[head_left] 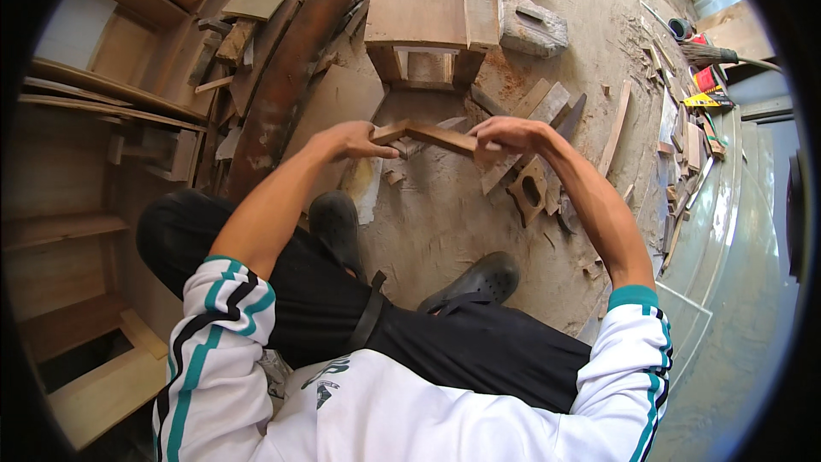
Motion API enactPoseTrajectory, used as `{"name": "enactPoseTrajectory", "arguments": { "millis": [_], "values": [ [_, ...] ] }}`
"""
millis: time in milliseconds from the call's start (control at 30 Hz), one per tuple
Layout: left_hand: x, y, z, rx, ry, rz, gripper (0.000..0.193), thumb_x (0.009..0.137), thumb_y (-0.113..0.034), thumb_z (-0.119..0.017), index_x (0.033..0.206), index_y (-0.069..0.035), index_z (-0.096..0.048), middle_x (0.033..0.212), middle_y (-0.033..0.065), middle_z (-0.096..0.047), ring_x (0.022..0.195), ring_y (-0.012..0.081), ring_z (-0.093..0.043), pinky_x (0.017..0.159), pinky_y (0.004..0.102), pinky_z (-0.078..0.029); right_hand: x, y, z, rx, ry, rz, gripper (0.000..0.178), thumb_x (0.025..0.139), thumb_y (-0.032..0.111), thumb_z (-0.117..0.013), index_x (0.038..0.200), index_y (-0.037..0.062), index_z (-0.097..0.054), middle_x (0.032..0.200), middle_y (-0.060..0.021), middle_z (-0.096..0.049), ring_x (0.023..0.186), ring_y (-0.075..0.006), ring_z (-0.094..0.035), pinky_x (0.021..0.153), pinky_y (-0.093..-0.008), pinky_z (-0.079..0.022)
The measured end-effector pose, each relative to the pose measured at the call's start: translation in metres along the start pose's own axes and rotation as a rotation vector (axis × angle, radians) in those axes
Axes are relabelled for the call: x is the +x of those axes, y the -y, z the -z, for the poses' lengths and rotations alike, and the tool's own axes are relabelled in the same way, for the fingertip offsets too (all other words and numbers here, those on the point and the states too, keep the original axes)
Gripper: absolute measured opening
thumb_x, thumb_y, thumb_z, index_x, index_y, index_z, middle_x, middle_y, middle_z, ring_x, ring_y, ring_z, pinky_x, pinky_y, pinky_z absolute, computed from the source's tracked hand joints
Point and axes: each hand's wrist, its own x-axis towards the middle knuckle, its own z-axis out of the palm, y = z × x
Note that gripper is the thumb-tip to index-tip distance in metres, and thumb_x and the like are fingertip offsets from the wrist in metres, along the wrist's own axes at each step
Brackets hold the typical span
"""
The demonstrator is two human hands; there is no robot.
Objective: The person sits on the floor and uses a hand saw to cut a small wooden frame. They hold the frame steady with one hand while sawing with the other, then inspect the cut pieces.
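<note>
My left hand (357,140) grips a short wooden piece (391,131) between thumb and fingers. In my right hand (506,133) is a longer wooden strip (440,138), pinched near its right end. The two pieces meet at a shallow angle between my hands; I cannot tell if they are joined. Both hands are held out above the floor, beyond my dark shoes. Just past them stands a box-like wooden frame (423,0) with a flat top and an opening at its near side.
Offcuts and a rusty-brown curved panel (291,60) crowd the left, beside a wooden cabinet (64,227). Right of my hands lie wooden strips (547,107) and a wooden piece with a hole (528,192). A slotted block (532,27) and a broom (708,55) sit farther off.
</note>
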Motion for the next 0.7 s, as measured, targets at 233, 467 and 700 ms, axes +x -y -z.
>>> {"name": "enactPoseTrajectory", "arguments": {
  "millis": [233, 467, 700],
  "values": [
    [0.017, -0.028, 0.050, 0.388, 0.076, 0.005, 0.064, 0.071, -0.049, -0.082, 0.118, -0.007, -0.072, 0.103, 0.0171, -0.074, 0.098, 0.0301, -0.072, 0.082, 0.0410, -0.055, 0.001, -0.019, 0.044, 0.477, 0.022, -0.021, 0.023, 0.086, 0.035, -0.063, 0.087, 0.0127, -0.058, 0.079, -0.0031, -0.059, 0.065, -0.0147, -0.055, 0.062, -0.0314, -0.046],
    [0.026, 0.054, 0.078, -0.698, -0.120, -0.015, 0.049, 0.089, -0.040, -0.069, 0.117, 0.000, -0.070, 0.111, 0.0153, -0.073, 0.102, 0.0264, -0.070, 0.086, 0.0377, -0.055, -0.017, 0.017, 0.035, 0.350, -0.305, 0.007, 0.037, 0.089, 0.043, -0.069, 0.107, 0.0107, -0.063, 0.090, -0.0102, -0.070, 0.069, -0.0132, -0.060, 0.063, -0.0281, -0.047],
    [0.035, 0.160, -0.017, -0.499, -0.481, 0.149, 0.047, 0.086, -0.021, -0.067, 0.131, -0.006, -0.064, 0.114, 0.0118, -0.074, 0.107, 0.0242, -0.069, 0.093, 0.0341, -0.053, -0.011, 0.006, 0.031, 0.301, -0.429, 0.142, 0.046, 0.089, 0.050, -0.076, 0.099, 0.0056, -0.071, 0.081, -0.0077, -0.069, 0.067, -0.0129, -0.062, 0.059, -0.0265, -0.047]
  ]
}}
